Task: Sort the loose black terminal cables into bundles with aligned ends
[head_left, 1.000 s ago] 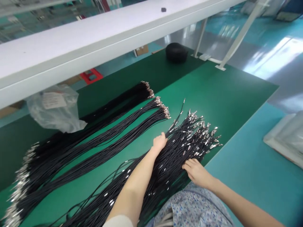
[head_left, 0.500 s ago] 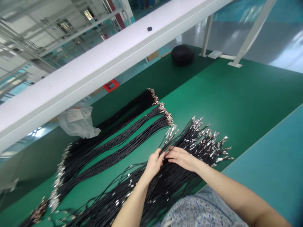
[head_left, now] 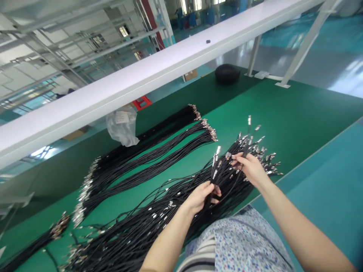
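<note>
A large loose pile of black cables point(head_left: 133, 226) with silvery metal ends stretches across the near side of the green table. My left hand point(head_left: 202, 196) is closed round a few black cables, their metal ends point(head_left: 215, 162) standing up above the fist. Further right, my right hand point(head_left: 249, 166) pinches a few other cables, whose tips point(head_left: 249, 126) point up and away. Both hands are over the pile's right part, apart from each other. Beyond them, sorted cable bundles point(head_left: 159, 162) lie side by side, their ends roughly lined up.
A white shelf beam point(head_left: 159, 71) crosses above the table point(head_left: 297, 113). A clear plastic bag point(head_left: 123, 128) hangs by the bundles. A round black object point(head_left: 227, 73) sits at the back near the shelf legs. Another cable bundle point(head_left: 31, 245) lies at lower left.
My hands were together over the pile; now they are apart. The right hand has moved up and right with cables in its fingers. The camera view has shifted as well.
</note>
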Demonstrator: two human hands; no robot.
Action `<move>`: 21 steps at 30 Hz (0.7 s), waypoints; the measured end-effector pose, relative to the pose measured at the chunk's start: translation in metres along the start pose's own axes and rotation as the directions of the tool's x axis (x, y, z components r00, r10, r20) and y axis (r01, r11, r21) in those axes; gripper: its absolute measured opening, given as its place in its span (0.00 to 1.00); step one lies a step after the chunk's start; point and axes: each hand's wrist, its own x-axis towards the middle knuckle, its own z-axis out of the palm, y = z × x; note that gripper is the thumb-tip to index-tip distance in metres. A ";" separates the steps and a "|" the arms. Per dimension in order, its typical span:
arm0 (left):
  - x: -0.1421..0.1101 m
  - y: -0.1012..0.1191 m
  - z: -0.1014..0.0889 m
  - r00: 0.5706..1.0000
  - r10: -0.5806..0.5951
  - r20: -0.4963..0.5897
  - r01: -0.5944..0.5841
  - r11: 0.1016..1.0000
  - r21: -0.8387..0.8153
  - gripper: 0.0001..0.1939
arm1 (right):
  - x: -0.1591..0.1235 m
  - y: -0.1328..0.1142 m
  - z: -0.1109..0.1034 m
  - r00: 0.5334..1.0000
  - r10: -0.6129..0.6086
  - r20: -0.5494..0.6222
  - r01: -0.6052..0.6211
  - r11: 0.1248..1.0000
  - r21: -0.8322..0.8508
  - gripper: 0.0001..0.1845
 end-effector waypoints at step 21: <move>-0.022 0.038 -0.010 0.900 0.436 -0.033 -0.437 0.898 -0.048 0.17 | 0.020 0.008 -0.050 0.967 -0.075 -0.243 -0.216 0.257 -0.942 0.14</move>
